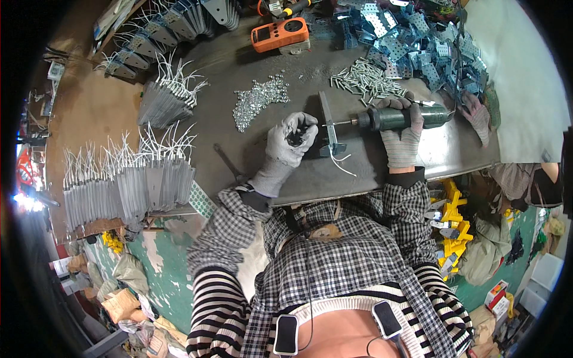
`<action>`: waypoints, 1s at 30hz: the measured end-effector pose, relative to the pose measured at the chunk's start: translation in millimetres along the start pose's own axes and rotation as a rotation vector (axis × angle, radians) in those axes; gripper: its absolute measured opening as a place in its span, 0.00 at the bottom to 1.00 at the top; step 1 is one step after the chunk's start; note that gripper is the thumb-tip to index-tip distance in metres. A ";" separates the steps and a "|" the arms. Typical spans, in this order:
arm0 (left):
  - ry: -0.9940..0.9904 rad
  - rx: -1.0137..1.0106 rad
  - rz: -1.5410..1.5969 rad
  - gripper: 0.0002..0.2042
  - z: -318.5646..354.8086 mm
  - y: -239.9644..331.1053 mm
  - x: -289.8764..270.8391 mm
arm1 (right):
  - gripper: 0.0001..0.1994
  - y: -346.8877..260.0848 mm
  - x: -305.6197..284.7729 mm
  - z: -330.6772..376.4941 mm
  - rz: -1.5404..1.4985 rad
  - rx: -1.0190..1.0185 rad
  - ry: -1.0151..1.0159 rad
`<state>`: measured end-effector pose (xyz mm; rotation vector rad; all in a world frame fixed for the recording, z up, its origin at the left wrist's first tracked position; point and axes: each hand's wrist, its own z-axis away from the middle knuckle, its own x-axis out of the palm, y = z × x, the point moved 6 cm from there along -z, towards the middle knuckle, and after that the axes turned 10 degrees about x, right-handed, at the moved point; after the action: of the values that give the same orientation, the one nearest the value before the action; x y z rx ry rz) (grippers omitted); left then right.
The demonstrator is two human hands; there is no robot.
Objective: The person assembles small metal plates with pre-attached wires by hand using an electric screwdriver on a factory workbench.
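Note:
My right hand [399,134], in a grey glove, is wrapped round a dark green electric screwdriver [382,119] lying level with its bit pointing left. The bit reaches a narrow grey metal plate [326,113] standing on edge, with a bracket-like piece [333,149] at its near end and white wires [344,164] trailing from it. On the plate's other side, my left hand [290,140], also gloved, is closed with curled fingers close to the bit's line. What sits inside those fingers is hidden; a dark patch shows in the palm.
A pile of nuts [259,99] and a heap of screws [367,80] lie beyond my hands. Blue perforated brackets [412,42] are piled far right, beside an orange meter [279,34]. Wired grey plates [128,185] stand in rows at left. A spare glove [476,116] lies right.

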<state>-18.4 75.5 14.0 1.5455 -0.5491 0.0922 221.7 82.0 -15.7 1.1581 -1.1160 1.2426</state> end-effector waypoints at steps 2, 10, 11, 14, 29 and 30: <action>0.061 0.047 0.018 0.15 3.9 -15.0 7.4 | 0.21 0.9 2.7 0.1 0.012 0.004 0.004; 0.247 0.220 -0.224 0.15 15.7 -21.5 6.1 | 0.22 2.7 1.7 1.7 -0.014 0.005 0.029; 0.246 0.219 -0.225 0.15 15.5 -21.9 5.2 | 0.22 2.5 1.3 1.6 -0.015 0.004 0.029; 0.240 0.208 -0.071 0.15 14.3 -28.9 0.1 | 0.22 2.6 1.6 1.7 -0.026 0.012 0.017; 0.266 0.219 0.017 0.05 1.1 -25.8 8.1 | 0.19 5.3 10.0 4.4 0.030 -0.006 -0.014; 0.234 0.177 -0.088 0.06 2.0 -29.3 4.8 | 0.20 5.9 10.4 4.8 0.054 -0.014 -0.017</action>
<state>-3.2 70.8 -11.2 1.7012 -0.2927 0.2562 216.1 78.1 -4.7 1.1360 -1.1736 1.2671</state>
